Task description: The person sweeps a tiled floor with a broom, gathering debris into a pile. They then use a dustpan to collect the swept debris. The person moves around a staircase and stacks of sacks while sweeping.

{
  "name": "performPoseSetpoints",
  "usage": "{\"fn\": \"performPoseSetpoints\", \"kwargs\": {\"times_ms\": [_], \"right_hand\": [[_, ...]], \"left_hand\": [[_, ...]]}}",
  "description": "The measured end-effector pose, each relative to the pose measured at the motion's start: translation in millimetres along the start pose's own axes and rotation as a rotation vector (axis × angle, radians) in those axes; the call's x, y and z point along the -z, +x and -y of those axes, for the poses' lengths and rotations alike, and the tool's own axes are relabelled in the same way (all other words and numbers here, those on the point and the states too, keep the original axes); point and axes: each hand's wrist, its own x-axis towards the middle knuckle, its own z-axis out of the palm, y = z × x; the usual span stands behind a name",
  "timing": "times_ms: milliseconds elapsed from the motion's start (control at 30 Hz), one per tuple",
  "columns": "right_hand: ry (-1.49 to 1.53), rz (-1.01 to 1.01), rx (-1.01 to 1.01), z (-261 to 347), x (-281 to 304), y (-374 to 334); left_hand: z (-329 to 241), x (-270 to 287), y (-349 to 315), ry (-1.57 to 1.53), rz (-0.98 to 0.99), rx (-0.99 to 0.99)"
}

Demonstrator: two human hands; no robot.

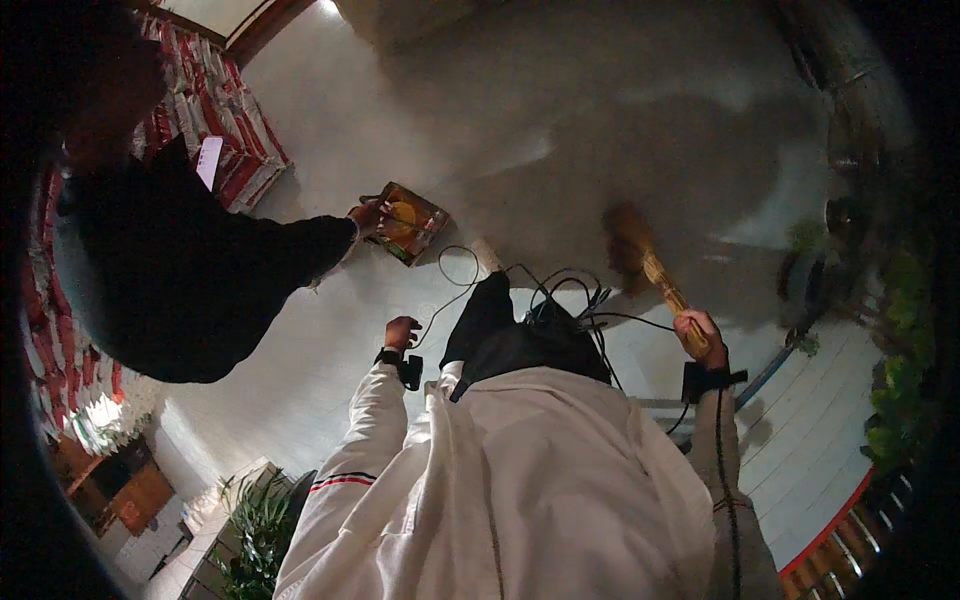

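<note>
Co-worker's hand: gripping a printed box, far left; contents aren't showing.
Left hand: hanging near; whether its fingers are closing, I cannot tell.
Broom: slanting far from the right hand, its head blurring.
Right hand: fingers gripping the broom's handle.
Handling: angling bristles evenly is probably helping.

Short-handled broom, straw-yellow and seemingly of bound plant fibre. The lower end of the handle is gripped in the right hand; the shaft slants forward and leftward from there. The darker brown head spreads at the far end, its outline blurred; contact with the grey floor cannot be determined.
</note>
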Motion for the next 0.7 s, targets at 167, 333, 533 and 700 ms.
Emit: {"fn": "performPoseSetpoints", "kwargs": {"times_ms": [167,333,533,700], "right_hand": [[0.436,0.239,-0.02,9,-73,-6],[0.334,0.294,-0.101,57,-143,45],[-0.127,0.219,-0.24,122,-205,115],[0.036,0.045,0.04,148,-215,137]], "left_hand": [[-25,1,13,-0.06,-0.005,0.006],[-53,-6,28,-0.146,-0.099,0.012],[-79,-29,58,-0.212,-0.208,-0.152],[-95,-43,91,-0.297,-0.233,-0.145]]}}
